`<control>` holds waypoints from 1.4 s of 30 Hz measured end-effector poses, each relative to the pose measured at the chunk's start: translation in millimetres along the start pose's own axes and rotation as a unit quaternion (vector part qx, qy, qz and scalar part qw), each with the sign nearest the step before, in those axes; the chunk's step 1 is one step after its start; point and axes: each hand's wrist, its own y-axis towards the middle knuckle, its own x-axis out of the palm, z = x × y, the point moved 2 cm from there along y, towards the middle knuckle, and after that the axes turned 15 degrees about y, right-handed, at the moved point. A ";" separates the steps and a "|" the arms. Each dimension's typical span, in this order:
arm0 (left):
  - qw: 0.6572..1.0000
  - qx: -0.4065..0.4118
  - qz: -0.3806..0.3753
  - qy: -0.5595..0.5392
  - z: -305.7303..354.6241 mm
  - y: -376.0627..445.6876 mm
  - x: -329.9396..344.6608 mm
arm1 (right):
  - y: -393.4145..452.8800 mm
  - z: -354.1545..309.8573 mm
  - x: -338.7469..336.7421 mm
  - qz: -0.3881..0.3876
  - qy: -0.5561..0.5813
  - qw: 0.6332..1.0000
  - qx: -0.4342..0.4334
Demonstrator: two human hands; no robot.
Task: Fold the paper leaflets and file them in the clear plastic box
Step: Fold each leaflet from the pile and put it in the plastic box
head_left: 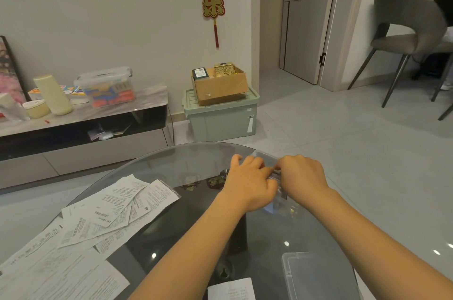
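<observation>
Right under the fingers, at the far rim of the glass table point(186, 157), sits the clear plastic box point(266, 156). From the head view both hands are on it: left hand point(250, 184) and right hand point(302, 178) have fingers curled over its near edge, seemingly gripping it, though I can't tell exactly what they pinch. Leaflets point(117, 204) lie fanned well left of the fingers, unfolded. 1 lid-like clear piece point(316, 272) sits nearer the body. Box looks light, stiff, slippery, so grab the rim. Paper's thin and floppy; pinch corners.
</observation>
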 end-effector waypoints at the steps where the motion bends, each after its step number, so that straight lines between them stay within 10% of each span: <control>1: 1.000 0.000 -0.017 0.003 0.2 1.5 -1.5 | -0.4 2.3 -2.3 0.012 0.012 1.000 0.004; 16: 0.995 -0.057 0.005 -0.084 11.8 -84.8 -51.2 | -79.6 -10.2 -41.4 0.021 0.249 0.964 -0.089; 33: 0.979 -0.031 -0.188 -0.075 36.9 -261.3 -29.3 | -206.0 -35.1 14.0 -0.247 0.165 0.926 -0.233; 42: 0.982 -0.033 -0.167 -0.081 41.6 -275.7 -17.8 | -221.8 -37.8 29.7 -0.218 0.114 0.926 -0.288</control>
